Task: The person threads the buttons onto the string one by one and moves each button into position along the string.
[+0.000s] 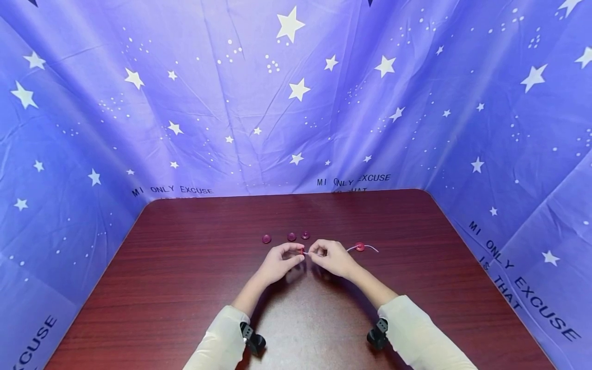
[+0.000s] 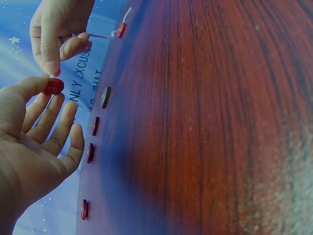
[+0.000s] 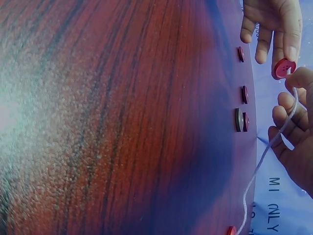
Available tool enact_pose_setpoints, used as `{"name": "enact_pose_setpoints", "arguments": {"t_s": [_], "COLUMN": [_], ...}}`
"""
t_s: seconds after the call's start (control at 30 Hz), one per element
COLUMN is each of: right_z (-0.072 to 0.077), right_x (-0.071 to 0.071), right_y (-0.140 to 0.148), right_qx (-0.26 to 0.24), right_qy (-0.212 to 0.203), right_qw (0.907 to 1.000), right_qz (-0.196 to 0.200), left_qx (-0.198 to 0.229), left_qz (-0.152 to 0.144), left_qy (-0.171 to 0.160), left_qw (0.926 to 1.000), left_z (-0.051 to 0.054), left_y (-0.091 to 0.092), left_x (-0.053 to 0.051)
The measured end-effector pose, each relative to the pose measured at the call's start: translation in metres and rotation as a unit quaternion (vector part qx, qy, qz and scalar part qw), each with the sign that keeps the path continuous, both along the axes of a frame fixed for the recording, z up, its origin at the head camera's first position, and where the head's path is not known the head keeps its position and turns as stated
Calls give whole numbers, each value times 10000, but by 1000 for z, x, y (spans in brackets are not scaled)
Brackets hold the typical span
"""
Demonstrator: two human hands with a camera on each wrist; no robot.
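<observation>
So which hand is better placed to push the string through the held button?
Probably the right hand: it pinches the string close to the button, which the left hand holds.

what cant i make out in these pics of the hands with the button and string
Head view: holes of the held button, too small and edge-on.
Head view: the dark button doesn't show, probably hidden by the right hand.
Right wrist view: the bottom edge cuts off the far red button; the free end of the string beyond it is out of frame.
Left wrist view: part of the string, covered by the right hand.
</observation>
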State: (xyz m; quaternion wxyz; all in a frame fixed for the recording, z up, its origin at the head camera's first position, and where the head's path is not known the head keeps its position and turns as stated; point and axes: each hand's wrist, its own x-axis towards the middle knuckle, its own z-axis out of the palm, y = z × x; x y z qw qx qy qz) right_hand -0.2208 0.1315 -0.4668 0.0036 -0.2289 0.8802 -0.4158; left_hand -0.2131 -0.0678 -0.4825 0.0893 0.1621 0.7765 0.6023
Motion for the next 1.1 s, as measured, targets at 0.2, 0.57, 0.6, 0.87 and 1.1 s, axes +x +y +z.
{"name": "enact_pose_setpoints", "arguments": {"t_s": [0.2, 0.57, 0.6, 0.87, 1.1], "right_z": [0, 0, 0, 0, 1], "right_x": [0, 0, -1, -2, -1], "right_y": [-1, 5, 5, 5, 3], "right_qx": [-10, 8, -11, -94, -97], "right_qy": [54, 22, 27, 95, 43], "right_qw": [10000, 10000, 10000, 9999, 9999], "right_qz": [19, -7, -7, -15, 9], "left_qx": [63, 0, 10, 58, 104], "left_qz": [-116, -88, -84, -64, -117], "left_qy": [29, 230, 226, 68, 125], "left_qw": [9999, 9997, 9997, 9999, 9998], "left_z": [16, 0, -1, 1, 1], "left_y": [0, -2, -2, -1, -1], "left_x": [9, 1, 0, 1, 2]}}
